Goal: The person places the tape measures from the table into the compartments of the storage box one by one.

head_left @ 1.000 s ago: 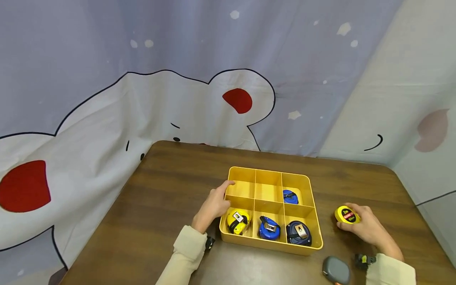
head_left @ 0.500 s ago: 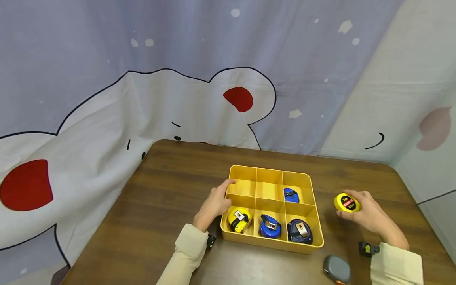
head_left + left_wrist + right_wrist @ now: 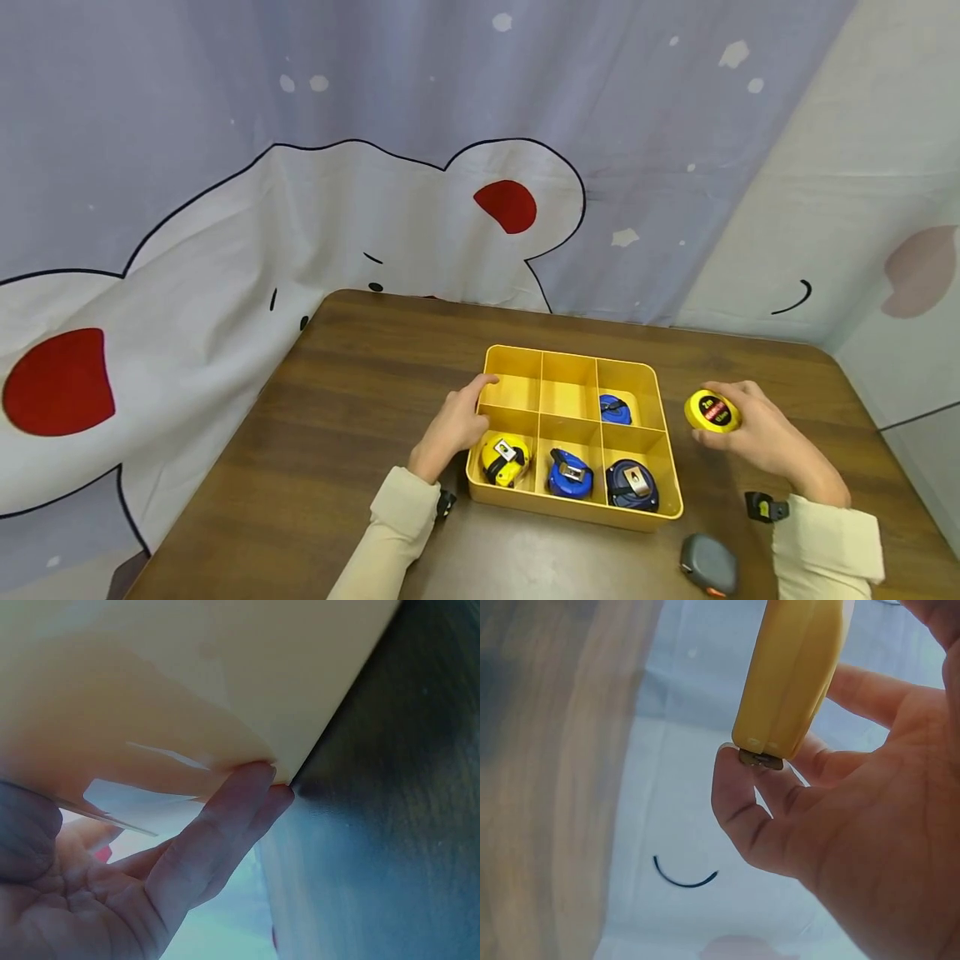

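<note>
A yellow round tape measure [image 3: 712,412], its black label marked 2m, is held between thumb and fingers of my right hand [image 3: 765,433], off the table to the right of the box. In the right wrist view the same yellow tape measure [image 3: 791,675] is seen edge-on. My left hand [image 3: 452,427] grips the left wall of a yellow compartment box [image 3: 573,514]; outer fingers [image 3: 217,825] touch its outside. In the front row sit a yellow tape measure [image 3: 505,460], a blue one [image 3: 570,475] and a dark blue one [image 3: 632,485]. A smaller blue one [image 3: 615,409] lies in the back right compartment.
A dark grey rounded tape measure [image 3: 708,564] with an orange detail lies on the brown wooden table [image 3: 360,400], in front of the right arm. A printed curtain [image 3: 375,225] hangs behind the table and along its sides. The back left and back middle compartments hold nothing.
My right hand has lifted the yellow tape measure and brought it left, closer to the box. My left hand stays on the box wall. The view has shifted slightly.
</note>
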### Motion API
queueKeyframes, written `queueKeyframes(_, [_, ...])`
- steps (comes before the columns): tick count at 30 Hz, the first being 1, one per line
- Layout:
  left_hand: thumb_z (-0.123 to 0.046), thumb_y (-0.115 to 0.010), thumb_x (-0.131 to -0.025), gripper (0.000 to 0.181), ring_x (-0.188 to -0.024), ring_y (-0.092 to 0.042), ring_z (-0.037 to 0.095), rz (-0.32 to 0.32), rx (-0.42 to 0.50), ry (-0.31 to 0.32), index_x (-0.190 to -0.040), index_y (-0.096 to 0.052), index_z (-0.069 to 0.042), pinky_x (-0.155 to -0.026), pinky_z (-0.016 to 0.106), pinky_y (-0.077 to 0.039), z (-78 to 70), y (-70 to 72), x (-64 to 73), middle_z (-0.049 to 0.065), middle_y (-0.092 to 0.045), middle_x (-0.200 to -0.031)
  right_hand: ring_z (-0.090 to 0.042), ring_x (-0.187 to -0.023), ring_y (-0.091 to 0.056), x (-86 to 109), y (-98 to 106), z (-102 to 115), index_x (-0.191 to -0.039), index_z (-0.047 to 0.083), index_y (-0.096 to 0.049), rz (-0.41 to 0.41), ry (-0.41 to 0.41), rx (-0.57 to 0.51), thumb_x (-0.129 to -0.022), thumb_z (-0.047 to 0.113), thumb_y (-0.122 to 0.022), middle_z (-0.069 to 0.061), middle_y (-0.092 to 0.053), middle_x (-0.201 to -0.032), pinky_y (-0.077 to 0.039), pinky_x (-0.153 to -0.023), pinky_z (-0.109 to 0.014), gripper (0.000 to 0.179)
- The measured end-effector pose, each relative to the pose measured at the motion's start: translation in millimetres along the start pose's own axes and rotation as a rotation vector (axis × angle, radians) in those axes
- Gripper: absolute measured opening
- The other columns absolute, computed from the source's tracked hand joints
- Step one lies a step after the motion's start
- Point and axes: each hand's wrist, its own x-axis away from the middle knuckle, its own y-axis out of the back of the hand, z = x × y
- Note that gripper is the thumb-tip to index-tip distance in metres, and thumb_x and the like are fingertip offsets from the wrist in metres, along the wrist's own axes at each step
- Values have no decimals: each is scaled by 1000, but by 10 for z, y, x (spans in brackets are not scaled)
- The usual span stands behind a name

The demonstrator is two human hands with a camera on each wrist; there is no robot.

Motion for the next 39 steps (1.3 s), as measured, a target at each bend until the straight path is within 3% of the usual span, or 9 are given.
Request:
queueKeyframes(9, [2, -52, -76, 63, -98, -47, 28, -6, -2, -16, -133, -43, -24, -75, 37, -42, -20, 11, -14, 9, -51, -131, -25, -85, -47, -169, -10, 338, -127, 0, -48, 8, 99, 12, -70, 31, -77, -19, -44, -108, -40, -65, -31, 71])
queueKeyframes(20, [3, -51, -76, 64, -90, -51, 26, 9, 18, -30, -134, -43, -23, -64, 31, -43, -31, -19, -39, 11, -54, -124, -25, -90, -44, -477, -95, 818, -130, 1, -47, 121, 155, 34, -72, 28, -76, -16, -44, -113, -43, -66, -29, 70])
queueKeyframes(26, [2, -51, -76, 64, -92, -50, 25, 2, 5, -16, -134, -43, -24, -68, 33, -43, -45, 1, -51, 11, -53, -126, -24, -89, -46, -659, -192, 1007, -130, 1, -47, 154, 203, 30, -73, 28, -75, -16, -45, -113, -43, -68, -28, 69])
queueKeyframes(33, [2, -51, -76, 63, -92, -50, 26, 4, 4, -22, -134, -43, -24, -72, 35, -43, -52, 0, -39, 11, -53, -126, -24, -94, -46, -775, -356, 1179, -134, 6, -45, 198, 190, -3, -73, 30, -75, -15, -42, -118, -46, -69, -29, 72])
queueKeyframes(39, [1, -51, -77, 62, -94, -50, 25, 17, -12, 17, -133, -43, -24, -76, 37, -43, -34, -10, -10, 12, -52, -127, -25, -95, -45, -853, -551, 1296, -133, 6, -46, 225, 224, -3, -73, 31, -75, -16, -41, -118, -45, -73, -29, 71])
